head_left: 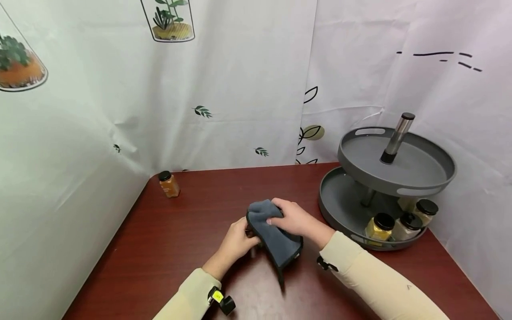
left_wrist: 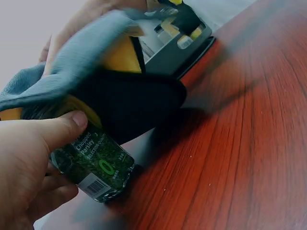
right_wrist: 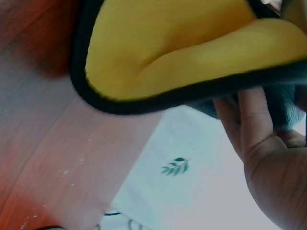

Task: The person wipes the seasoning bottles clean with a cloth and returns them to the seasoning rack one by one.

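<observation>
In the left wrist view, my left hand (head_left: pixel 237 240) grips a spice jar (left_wrist: pixel 103 165) with a green label reading "Chopped Parsley". The jar is tilted low over the table, and its top is hidden beneath a cloth. This cloth (head_left: pixel 276 242) is grey-blue on one face, with a dark border. Its yellow face (right_wrist: pixel 177 57) shows in the right wrist view. My right hand (head_left: pixel 294 218) holds the cloth from above, thumb and fingers bunching it around the jar's upper end. One corner of the cloth hangs down toward the table.
A grey two-tier turntable (head_left: pixel 400 175) stands at the right. Its lower tier bears several black-lidded jars, one with yellow contents (head_left: pixel 378 229). At the table's back left corner stands an orange-brown spice jar (head_left: pixel 170 186). White printed curtains (head_left: pixel 240 80) enclose the back and sides.
</observation>
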